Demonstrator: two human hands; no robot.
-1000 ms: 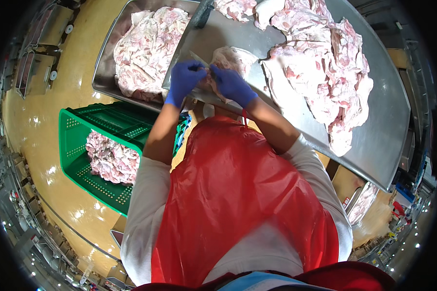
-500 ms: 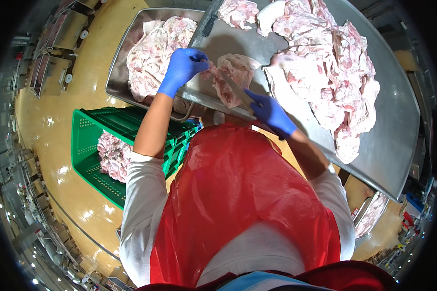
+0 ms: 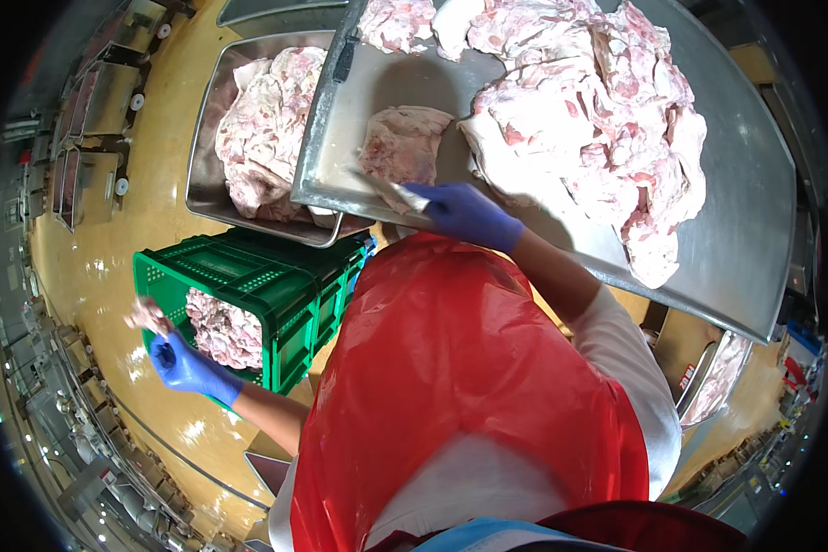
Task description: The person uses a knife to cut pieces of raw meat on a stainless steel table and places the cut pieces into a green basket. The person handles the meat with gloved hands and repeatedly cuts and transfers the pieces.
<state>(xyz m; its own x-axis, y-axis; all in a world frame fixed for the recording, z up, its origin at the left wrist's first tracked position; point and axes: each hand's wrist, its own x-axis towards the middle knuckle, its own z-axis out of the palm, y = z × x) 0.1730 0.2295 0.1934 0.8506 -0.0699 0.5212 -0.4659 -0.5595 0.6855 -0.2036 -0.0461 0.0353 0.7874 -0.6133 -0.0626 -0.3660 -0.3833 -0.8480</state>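
Observation:
My left hand (image 3: 180,362), in a blue glove, grips a small pinkish meat scrap (image 3: 151,314) at the left side of the open green crate (image 3: 246,241), where more pieces (image 3: 224,329) lie heaped. My right hand (image 3: 469,215), also gloved, is closed on a knife (image 3: 407,191) at the near edge of the metal table (image 3: 731,230). Its blade, partly blurred, lies over the lower part of a flat piece of meat (image 3: 400,141). A large pile of pale meat with white skin (image 3: 589,120) covers much of the table to the right.
A steel tub (image 3: 202,184) of meat stands left of the table, behind the crate. A smaller piece (image 3: 396,20) lies at the table's far left. Wheeled carts (image 3: 101,97) stand on the yellow floor (image 3: 166,442) at left; another metal tray of meat (image 3: 713,377) is at lower right.
My left hand has swung down and left from the table to the green crate with a scrap. My right hand, with the knife, has moved slightly left across the table edge.

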